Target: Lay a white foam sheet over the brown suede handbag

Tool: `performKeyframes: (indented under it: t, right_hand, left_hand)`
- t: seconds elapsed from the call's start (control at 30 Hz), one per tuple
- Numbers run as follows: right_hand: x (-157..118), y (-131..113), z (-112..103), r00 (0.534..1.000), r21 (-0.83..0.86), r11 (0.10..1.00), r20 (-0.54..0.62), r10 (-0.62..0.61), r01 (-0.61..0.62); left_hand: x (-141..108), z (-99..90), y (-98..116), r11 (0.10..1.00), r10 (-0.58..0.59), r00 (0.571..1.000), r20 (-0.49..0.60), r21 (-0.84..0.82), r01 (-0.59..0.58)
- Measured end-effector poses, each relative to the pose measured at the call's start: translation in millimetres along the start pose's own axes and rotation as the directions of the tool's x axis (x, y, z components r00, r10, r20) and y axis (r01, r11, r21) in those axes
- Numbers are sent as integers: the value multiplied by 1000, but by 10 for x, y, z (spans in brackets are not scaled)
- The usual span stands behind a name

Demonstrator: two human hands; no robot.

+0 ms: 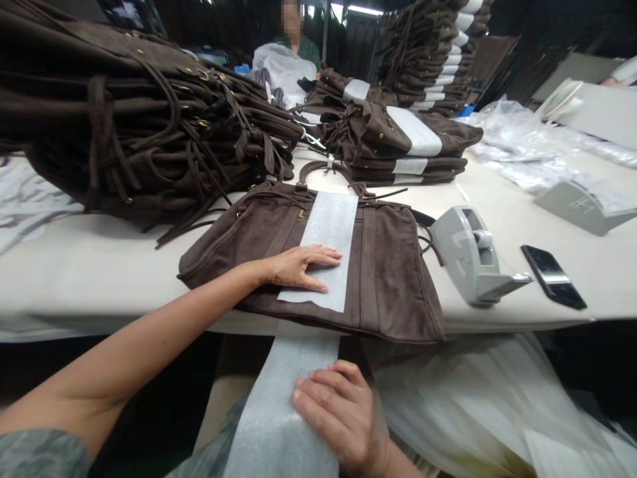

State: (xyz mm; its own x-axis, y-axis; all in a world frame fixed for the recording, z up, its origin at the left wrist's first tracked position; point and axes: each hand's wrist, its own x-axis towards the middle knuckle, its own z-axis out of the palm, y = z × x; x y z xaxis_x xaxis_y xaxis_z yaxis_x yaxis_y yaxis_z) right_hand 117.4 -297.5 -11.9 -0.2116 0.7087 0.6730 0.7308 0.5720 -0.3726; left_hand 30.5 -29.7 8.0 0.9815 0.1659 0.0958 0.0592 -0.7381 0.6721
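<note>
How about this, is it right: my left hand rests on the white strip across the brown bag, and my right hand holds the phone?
Not quite: the phone lies on the table. The head view shows your right hand on white strip material below the bag.

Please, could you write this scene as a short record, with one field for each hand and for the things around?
Left hand: flat, fingers spread, on the upper white strip
Right hand: on the lower white strip; whether it pinches is unclear
Strips: whether they join is hidden
Brown bag: under the upper white strip, at the front edge of the table
Right of bag: tape dispenser, then black phone
Behind: piled brown bags
Far side: a person
</note>
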Motion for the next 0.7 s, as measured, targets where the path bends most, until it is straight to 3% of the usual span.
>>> performKeyframes:
  t: [0.07, 0.17, 0.23, 0.3, 0.37, 0.47, 0.6, 0.7]
  right_hand:
    - [408, 36, -273, 999, 26, 1000, -43, 11, -10]
    - [918, 279, -517, 976, -3, 977, -41, 215, -215]
    - [1162, 569, -514, 913, 35, 912, 19, 408, -409]
    - [1315, 913, -410, 817, 103, 810, 99, 569, -577]
    - [1374, 1232, -251, 753, 142, 740, 162, 638, -658]
    - [1321, 1516, -1, 709, 40, 715, 178, 682, -698]
    - [1174, 1519, 198, 701, -156, 700, 57, 711, -697]
    - [1138, 1460, 239, 709, -211, 693, -2, 705, -689]
  left_hand:
    - [-3, 31, 5, 1000, 9, 1000, 0, 30, -9]
    - [-39, 70, 6, 1000, 15, 999, -52, 3, -15]
    - [-84, 91, -5, 1000, 18, 994, -105, -23, -21]
    - [-132, 106, -27, 999, 19, 989, -148, -41, -26]
    - [-166, 115, -48, 998, 12, 984, -179, -60, -23]
    - [-183, 117, -38, 995, 5, 979, -205, -101, -26]
    - [-192, 97, 74, 977, -35, 972, -234, -212, -16]
    - [-224, 61, 154, 926, -233, 918, -320, -362, 109]
